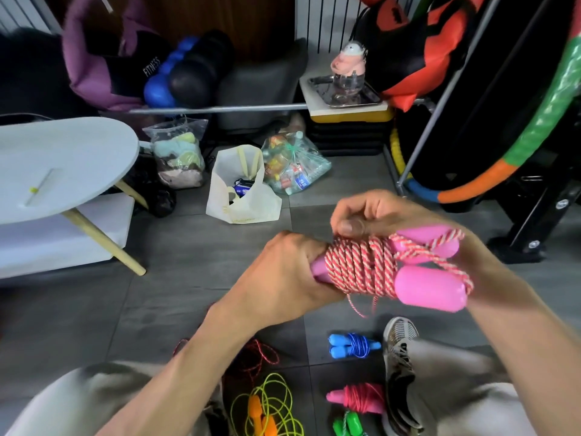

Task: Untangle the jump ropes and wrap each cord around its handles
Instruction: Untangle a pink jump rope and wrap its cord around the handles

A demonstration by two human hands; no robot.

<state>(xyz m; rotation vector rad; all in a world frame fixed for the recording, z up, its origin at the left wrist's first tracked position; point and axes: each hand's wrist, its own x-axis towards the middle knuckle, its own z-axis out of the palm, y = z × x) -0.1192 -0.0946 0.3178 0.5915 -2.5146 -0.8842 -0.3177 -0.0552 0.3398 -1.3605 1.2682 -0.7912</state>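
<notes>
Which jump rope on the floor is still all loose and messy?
The yellow-green rope with orange handles sprawls in loose loops. The blue rope and the pink-red rope beside it are wound tightly around their handles.

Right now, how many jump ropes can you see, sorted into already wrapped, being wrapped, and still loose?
Wrapped on the floor: 2, the blue rope and the pink-handled red rope.
Being wrapped: 1, the pink-handled striped rope, held by the left hand and right hand.
Loose: 2, the orange-handled yellow rope and a red cord.
Partly cut off, cannot tell: 1, the green-handled rope.
Total: 6
</notes>
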